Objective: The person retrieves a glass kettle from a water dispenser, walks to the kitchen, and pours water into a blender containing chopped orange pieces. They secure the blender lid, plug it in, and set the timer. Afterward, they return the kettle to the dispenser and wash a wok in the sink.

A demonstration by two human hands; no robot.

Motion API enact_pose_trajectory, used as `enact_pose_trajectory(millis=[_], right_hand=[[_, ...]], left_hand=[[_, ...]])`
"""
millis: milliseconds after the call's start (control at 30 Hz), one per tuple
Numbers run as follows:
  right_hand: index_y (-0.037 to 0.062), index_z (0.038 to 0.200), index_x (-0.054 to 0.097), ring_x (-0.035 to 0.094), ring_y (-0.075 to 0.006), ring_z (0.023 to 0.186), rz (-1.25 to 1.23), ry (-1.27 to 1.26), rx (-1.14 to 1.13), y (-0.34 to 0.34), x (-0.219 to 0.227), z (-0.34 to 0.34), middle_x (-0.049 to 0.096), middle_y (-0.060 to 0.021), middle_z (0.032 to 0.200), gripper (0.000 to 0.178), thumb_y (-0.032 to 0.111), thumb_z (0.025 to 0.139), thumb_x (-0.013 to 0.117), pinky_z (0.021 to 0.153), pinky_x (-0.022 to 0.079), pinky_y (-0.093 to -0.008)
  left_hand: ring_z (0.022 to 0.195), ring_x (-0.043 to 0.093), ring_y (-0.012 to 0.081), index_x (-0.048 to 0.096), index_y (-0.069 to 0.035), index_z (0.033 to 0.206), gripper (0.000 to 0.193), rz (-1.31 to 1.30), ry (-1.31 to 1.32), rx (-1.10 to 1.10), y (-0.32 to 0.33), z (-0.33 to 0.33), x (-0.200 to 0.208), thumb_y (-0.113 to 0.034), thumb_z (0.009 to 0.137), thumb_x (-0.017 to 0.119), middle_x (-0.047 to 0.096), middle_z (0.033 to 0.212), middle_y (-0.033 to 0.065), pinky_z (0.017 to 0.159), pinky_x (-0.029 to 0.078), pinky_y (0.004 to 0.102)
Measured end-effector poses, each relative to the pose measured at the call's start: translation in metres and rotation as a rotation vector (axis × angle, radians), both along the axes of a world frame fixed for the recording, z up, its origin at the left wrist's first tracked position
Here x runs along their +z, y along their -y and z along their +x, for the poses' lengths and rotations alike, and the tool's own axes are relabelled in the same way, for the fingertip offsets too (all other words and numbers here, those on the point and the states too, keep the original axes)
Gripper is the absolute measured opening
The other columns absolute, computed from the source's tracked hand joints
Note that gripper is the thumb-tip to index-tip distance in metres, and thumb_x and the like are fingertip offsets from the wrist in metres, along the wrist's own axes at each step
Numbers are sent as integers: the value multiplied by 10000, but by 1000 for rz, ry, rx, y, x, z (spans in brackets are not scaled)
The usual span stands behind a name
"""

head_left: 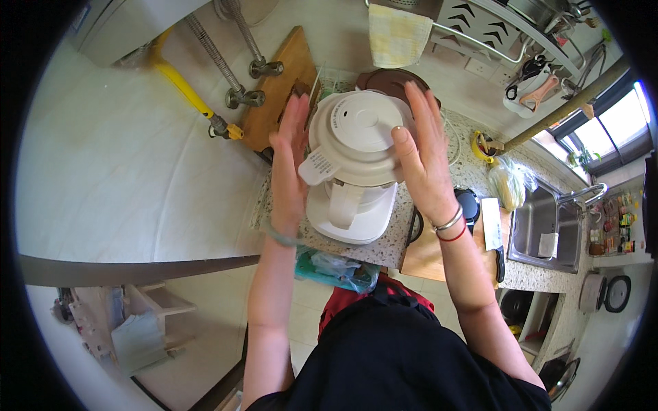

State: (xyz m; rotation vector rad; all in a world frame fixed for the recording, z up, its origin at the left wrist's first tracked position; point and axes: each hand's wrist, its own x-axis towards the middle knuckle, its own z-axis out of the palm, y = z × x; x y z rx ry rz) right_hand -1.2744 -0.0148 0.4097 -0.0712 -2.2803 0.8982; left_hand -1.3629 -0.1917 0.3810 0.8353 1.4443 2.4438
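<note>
A white kitchen appliance, which looks like a food processor (373, 226), stands on the speckled counter. Its round white lid (370, 123) faces up, with a tab at the left front, and a white handle (345, 204) hangs below. My left hand (290, 164) is upright at the lid's left edge, fingers stretched out. On the other side my right hand (426, 168) is held with straight fingers, its thumb apart and near the lid's rim. Neither hand wraps round anything; whether the palms touch the lid I cannot tell.
Behind the appliance is a brown round lid or pot (397, 82). A wooden board (277, 89) leans on the wall at left. To the right lie a cutting board (428, 257), a cleaver (492, 226), bagged vegetables (508, 185) and the sink (531, 219). A yellow gas pipe (179, 81) runs down the wall.
</note>
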Motion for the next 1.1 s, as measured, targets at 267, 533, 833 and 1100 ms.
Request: enact_pose_trajectory(millis=[267,533,833,1100], right_hand=[[91,1215,618,496,-358,1227,331,-58,157,12,25,-23,567,-167,1284,520,458,847,650,1032,360,-465],[87,1163,641,550,-355,1137,307,-131,211,8,20,-27,589,-168,1231,429,342,820,678,973,425,-435],[107,1176,636,576,-335,1098,292,-95,448,-14,25,-37,594,-128,1236,404,327,837,637,952,450,-423],[131,1227,621,546,-330,1154,313,-60,576,-27,23,-44,559,-123,1304,418,326,858,617,978,438,-414]], left_hand=[[1443,175,302,-56,-40,1520,1293,-174,-267,191,11,69,-16,-354,676,871,78,1580,178,1161,206,434],[1368,327,322,118,-6,1494,1056,-253,-368,389,3,70,-31,-81,689,797,261,1508,195,1116,302,433],[1299,432,381,333,27,1423,801,-400,-557,629,-1,80,-39,-83,751,755,439,1412,224,1089,338,451],[1261,493,388,378,55,1394,654,-506,-669,748,-5,91,-39,-87,839,694,480,1384,236,1071,357,508]])
